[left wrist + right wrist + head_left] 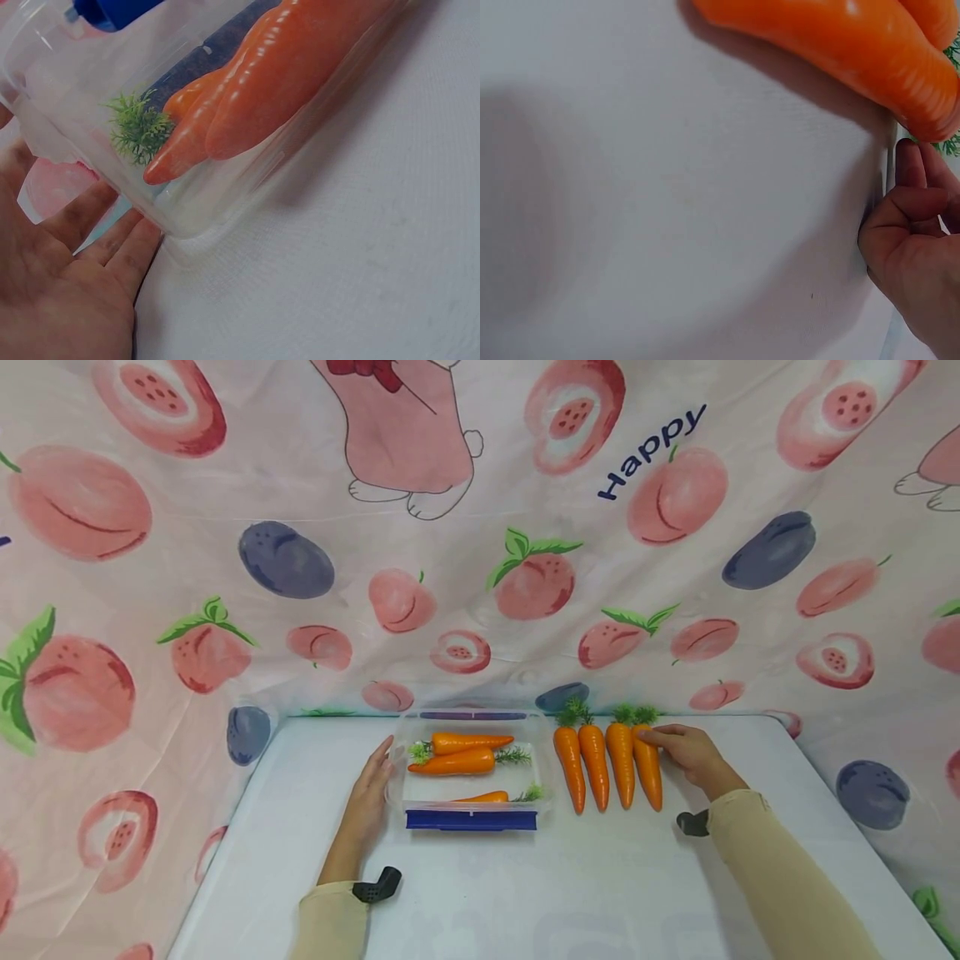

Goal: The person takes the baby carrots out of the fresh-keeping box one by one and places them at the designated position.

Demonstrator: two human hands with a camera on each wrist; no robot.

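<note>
A clear plastic container (442, 786) with blue latch flaps stands on the white table, holding three orange carrots (459, 763) with green tops. Against its left wall rests my left hand (367, 797), fingers extended; in the left wrist view, fingertips meet the clear side near a bottom corner. Right of the container, several more carrots (593, 768) lie in a row, tips toward me. My right hand (696, 756) pinches the rightmost carrot (649, 772) near its leafy end. In the right wrist view, its lower fingers (911, 206) are curled and the upper fingertips reach that carrot's thick end.
The front blue flap (471, 820) hangs outward from the container. A fruit-patterned cloth (465, 568) rises behind the white table (480, 893) and along its sides. Black wrist devices (378, 885) sit at both sleeves.
</note>
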